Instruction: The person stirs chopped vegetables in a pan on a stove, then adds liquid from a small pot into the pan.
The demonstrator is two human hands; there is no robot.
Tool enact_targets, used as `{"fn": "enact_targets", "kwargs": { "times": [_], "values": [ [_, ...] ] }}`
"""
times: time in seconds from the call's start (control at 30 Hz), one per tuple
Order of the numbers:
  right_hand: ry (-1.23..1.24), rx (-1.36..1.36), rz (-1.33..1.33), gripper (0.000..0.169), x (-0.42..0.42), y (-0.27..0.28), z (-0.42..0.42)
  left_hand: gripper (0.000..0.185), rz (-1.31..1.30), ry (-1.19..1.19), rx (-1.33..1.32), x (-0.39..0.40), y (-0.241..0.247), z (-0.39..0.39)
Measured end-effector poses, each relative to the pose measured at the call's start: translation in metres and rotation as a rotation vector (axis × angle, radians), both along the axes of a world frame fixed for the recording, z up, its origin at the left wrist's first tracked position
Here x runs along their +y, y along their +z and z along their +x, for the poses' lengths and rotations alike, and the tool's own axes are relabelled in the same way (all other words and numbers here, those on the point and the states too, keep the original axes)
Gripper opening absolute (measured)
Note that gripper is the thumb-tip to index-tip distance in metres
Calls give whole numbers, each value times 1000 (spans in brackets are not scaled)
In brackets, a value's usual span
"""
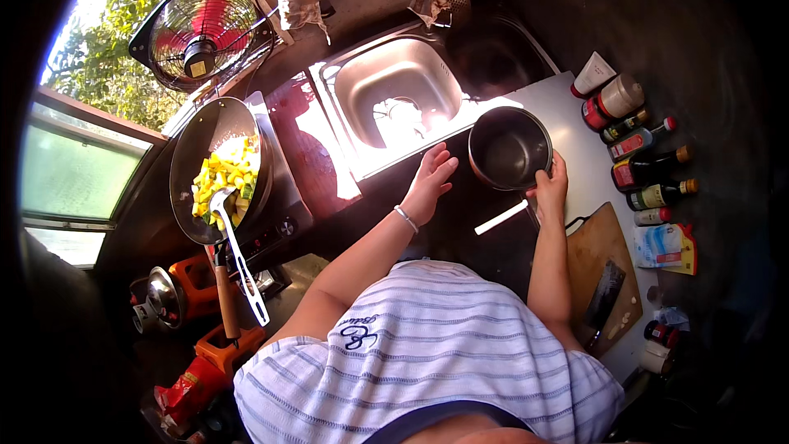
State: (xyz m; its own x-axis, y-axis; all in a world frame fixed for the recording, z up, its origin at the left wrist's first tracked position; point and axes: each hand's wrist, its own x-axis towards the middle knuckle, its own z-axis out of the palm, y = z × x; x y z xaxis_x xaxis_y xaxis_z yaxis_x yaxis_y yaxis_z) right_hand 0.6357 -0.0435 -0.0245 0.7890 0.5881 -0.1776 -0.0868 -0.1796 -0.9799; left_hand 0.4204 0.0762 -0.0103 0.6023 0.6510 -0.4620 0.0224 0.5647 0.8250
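My right hand [550, 188] grips a dark-lined cooking pot [510, 148] by its near right side, the thumb at the rim. No food is visible inside the pot. My left hand [431, 188], with a bracelet at the wrist, is raised to the pot's left with its fingers apart and nothing in it. Just beyond both hands lies a stainless steel sink [397, 83]. On the left, a wok [191, 135] on the cooktop holds chopped yellow and green food [216, 172]. A metal ladle [237, 253] rests in it, handle toward me.
Bottles [650, 166] and condiment containers line the right counter. There, a wooden cutting board [582, 253] bears a cleaver [604, 296] and small pale pieces. A fan [203, 37] is mounted by the window. The wok's wooden handle [226, 302] juts out past the cooktop's edge.
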Motion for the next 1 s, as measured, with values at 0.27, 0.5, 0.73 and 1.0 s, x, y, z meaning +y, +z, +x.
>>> {"fn": "enact_targets", "kwargs": {
  "times": [0.27,0.5,0.73,1.0],
  "values": [
    [290,-65,-157,55,122,32,-14,59,-145,-29,-252,114,-35,19],
    [228,-636,1,35,264,60,13,51,-168,302,-420,164,-56,-2],
    [511,-495,176,22,395,20,70,45,-192,437,-481,178,-54,-72],
    [-10,434,788,33,340,105,130,57,-165,586,-494,157,-10,-88]
  ]
}}
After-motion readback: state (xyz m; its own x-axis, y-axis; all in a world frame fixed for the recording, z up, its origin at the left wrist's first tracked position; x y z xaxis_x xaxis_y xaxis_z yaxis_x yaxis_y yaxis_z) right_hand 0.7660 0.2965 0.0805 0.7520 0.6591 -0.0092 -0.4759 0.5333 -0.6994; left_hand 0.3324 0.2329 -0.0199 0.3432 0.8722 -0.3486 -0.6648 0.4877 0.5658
